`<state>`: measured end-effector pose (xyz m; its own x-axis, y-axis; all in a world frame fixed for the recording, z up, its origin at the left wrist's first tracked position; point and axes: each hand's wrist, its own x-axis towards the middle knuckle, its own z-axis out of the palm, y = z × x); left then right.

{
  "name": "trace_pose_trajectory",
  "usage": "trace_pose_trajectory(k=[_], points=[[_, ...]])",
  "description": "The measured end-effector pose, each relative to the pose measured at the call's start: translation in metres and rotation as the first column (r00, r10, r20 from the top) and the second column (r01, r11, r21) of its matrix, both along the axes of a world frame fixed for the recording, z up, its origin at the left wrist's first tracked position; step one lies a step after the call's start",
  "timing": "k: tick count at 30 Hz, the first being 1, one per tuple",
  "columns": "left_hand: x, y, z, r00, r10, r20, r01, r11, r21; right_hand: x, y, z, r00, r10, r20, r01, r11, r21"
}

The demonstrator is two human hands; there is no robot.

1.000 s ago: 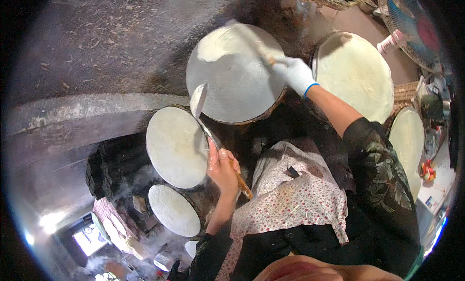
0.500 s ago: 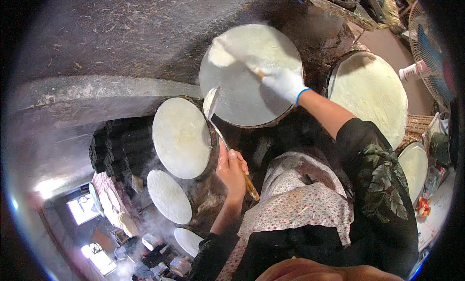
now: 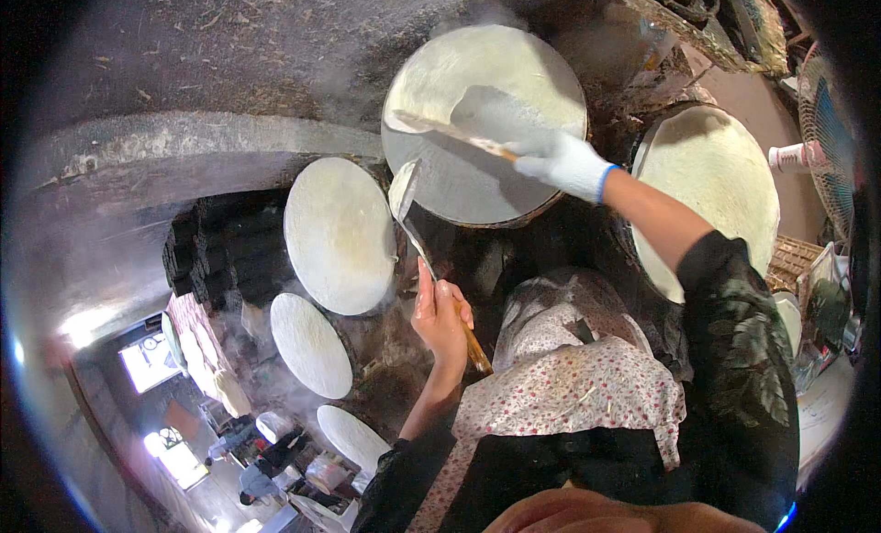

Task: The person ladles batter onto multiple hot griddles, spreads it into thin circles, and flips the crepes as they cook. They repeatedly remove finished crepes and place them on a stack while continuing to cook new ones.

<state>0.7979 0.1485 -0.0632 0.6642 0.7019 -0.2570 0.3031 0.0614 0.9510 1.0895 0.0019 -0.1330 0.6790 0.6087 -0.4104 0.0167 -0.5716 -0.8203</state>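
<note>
My right hand [image 3: 564, 166], in a white glove with a blue cuff, grips the wooden handle of a flat spreader [image 3: 445, 132]. Its blade lies across a large round griddle [image 3: 450, 186] in front of me. Pale batter [image 3: 518, 60] coats the far part in a thin layer; a grey patch shows in the middle and along the near side. Bare and wet-looking, my left hand [image 3: 440, 317] is closed round the handle of a ladle [image 3: 404, 191]. The ladle's bowl holds pale batter and hangs by the griddle's near left edge.
To the right stands another griddle covered by a pale sheet [image 3: 711, 189]. Several more pale-topped griddles [image 3: 340, 235] run down the left, with steam around them. A soot-dark wall [image 3: 229, 138] curves along the far left. A fan [image 3: 824, 138] and a wicker basket [image 3: 789, 262] are at far right.
The spreader has swept nearer to me over the griddle, and batter now covers more of its far left. My left hand keeps the ladle in nearly the same place. The view has shifted slightly.
</note>
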Motion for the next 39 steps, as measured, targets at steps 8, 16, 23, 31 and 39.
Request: trace_pose_trajectory(k=[8,16,23,31,39], points=[[-0.008,-0.008,0.003,0.996,0.002,-0.087,0.002,0.999,0.042,0.000,-0.001,-0.007,0.986,0.089,0.144,-0.095,0.995,0.036],[-0.019,-0.011,-0.004,0.993,0.049,-0.110,-0.050,0.999,-0.005,0.013,0.007,-0.004,0.976,-0.154,0.154,0.153,0.988,0.018],[-0.037,-0.013,-0.003,0.974,0.072,-0.215,-0.083,0.996,-0.039,-0.001,-0.009,0.015,0.943,0.331,0.031,-0.324,0.936,-0.134],[0.041,0.078,-0.038,0.993,0.020,-0.113,0.004,0.977,0.211,0.015,0.023,-0.001,0.867,0.342,0.363,-0.331,0.939,-0.096],[0.061,0.084,-0.043,0.997,0.022,-0.076,-0.011,0.990,0.139,-0.010,-0.038,-0.017,0.756,0.192,0.626,-0.173,0.981,-0.091]])
